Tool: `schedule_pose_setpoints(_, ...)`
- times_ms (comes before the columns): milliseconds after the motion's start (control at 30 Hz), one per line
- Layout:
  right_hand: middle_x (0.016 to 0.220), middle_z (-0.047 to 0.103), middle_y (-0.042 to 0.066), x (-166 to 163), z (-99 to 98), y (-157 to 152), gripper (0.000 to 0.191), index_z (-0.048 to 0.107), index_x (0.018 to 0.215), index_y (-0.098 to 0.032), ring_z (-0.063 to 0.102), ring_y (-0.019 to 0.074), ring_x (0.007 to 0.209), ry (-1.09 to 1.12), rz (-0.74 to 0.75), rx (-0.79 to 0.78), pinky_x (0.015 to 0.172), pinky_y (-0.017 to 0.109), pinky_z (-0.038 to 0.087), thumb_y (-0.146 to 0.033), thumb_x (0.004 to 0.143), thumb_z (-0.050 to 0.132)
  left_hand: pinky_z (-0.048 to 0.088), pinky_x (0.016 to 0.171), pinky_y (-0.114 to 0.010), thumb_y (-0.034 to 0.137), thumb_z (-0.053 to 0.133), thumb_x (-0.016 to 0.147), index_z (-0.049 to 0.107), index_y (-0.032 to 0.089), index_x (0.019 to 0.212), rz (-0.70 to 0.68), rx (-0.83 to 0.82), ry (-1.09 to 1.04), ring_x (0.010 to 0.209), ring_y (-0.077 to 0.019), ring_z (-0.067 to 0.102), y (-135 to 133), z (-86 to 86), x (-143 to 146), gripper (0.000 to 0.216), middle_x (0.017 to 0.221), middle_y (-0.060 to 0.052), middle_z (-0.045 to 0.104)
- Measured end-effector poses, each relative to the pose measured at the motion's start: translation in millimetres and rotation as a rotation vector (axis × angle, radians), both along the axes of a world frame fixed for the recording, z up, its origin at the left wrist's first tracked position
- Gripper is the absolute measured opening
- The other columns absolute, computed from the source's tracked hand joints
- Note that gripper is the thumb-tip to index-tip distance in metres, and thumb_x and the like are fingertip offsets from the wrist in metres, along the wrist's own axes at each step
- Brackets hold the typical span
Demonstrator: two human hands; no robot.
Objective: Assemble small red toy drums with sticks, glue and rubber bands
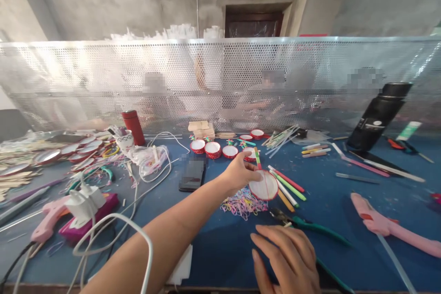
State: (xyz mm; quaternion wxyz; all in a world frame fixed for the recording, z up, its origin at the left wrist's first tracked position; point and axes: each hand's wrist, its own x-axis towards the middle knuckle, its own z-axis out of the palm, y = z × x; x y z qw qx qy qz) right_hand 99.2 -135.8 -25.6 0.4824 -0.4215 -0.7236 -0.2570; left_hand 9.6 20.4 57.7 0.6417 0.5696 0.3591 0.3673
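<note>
My left hand point(243, 170) reaches forward and pinches a small round drum point(264, 187) with a white face and red rim. A short green and red stick point(257, 158) shows at its upper edge, beside my fingers. Beneath the drum lies a pile of coloured rubber bands point(241, 206). Nearer to me, my right hand point(287, 259) is open, its fingers stretched out and holding nothing that I can see. It lies across part of the teal-handled pliers point(319, 231), hiding some of them. Whether it touches them I cannot tell.
Similar red-rimmed drums point(212, 148) stand behind my left hand. Coloured pens point(291, 186) lie to the right, near a pink glue gun point(389, 227). A phone point(192, 174), white cables point(148, 239) and a charger point(84, 202) are leftward. A black bottle point(379, 117) leans at the right.
</note>
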Motion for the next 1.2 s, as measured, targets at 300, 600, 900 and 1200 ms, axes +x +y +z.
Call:
schedule_pose_setpoints(300, 0.1, 0.071, 0.01, -3, -5.1, 1, 0.021, 0.068, 0.102, -0.016, 0.059, 0.0258, 0.095, -0.003, -0.049, -0.018, 0.088, 0.044, 0.044, -0.014, 0.083, 0.061, 0.04, 0.06, -0.025, -0.003, 0.07, 0.061, 0.04, 0.011, 0.14, 0.044, 0.021, 0.017, 0.063, -0.0099, 0.053, 10, -4.6, -2, 0.086, 0.076, 0.003, 0.055)
schedule_pose_setpoints(600, 0.103, 0.071, 0.01, -6, -2.4, -1, 0.02, 0.067, 0.101, -0.016, 0.058, 0.0267, 0.099, 0.004, -0.058, -0.095, 0.092, 0.047, 0.041, -0.015, 0.084, 0.058, 0.042, 0.059, -0.024, 0.0, 0.075, 0.06, 0.037, 0.012, 0.142, 0.053, -0.002, 0.042, 0.062, -0.0107, 0.056, 18, -8.2, -2, 0.092, 0.072, 0.003, 0.057)
schedule_pose_setpoints(900, 0.101, 0.072, 0.009, -3, -4.9, 3, 0.017, 0.069, 0.096, -0.018, 0.061, 0.0266, 0.095, -0.027, -0.058, -0.049, 0.089, 0.046, 0.042, -0.017, 0.084, 0.058, 0.04, 0.061, -0.025, 0.001, 0.074, 0.057, 0.036, 0.02, 0.147, 0.106, 0.018, 0.116, 0.065, -0.0089, 0.051, 11, -12.3, -2, 0.099, 0.095, -0.002, 0.051)
schedule_pose_setpoints(1200, 0.099, 0.074, 0.009, 3, -11.7, 7, 0.018, 0.071, 0.096, -0.019, 0.063, 0.0273, 0.091, -0.07, -0.053, 0.011, 0.084, 0.046, 0.044, -0.019, 0.08, 0.064, 0.038, 0.055, -0.023, 0.002, 0.071, 0.059, 0.02, 0.022, 0.155, 0.108, -0.015, 0.185, 0.063, -0.007, 0.048, 7, -11.0, 0, 0.11, 0.104, -0.005, 0.05)
